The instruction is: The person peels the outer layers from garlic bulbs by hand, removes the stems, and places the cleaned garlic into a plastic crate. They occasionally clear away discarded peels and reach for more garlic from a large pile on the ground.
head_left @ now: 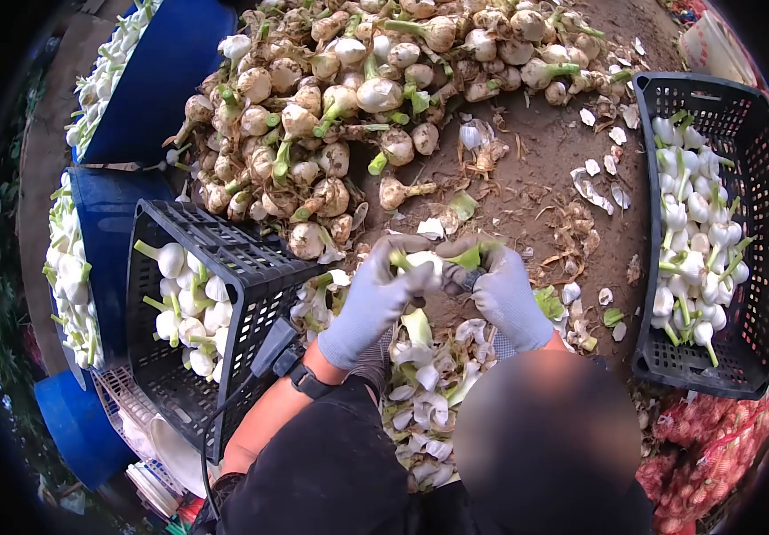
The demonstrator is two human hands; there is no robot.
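Observation:
In front of me, my left hand, in a pale glove with soiled fingertips, is closed around a white garlic bulb with a short green stem. My right hand, gloved the same way, pinches a green and white strip of garlic peel right beside the bulb. Its darkened fingertips partly hide the bulb's far side. Below both hands, peel scraps lie heaped between my legs. Just beyond them is a large pile of unpeeled garlic on the soil.
A black crate of peeled garlic leans on its side at left. Another black crate with peeled bulbs stands at right. Blue tubs hold more garlic at far left. Red net sacks sit at lower right. Peel litters the soil.

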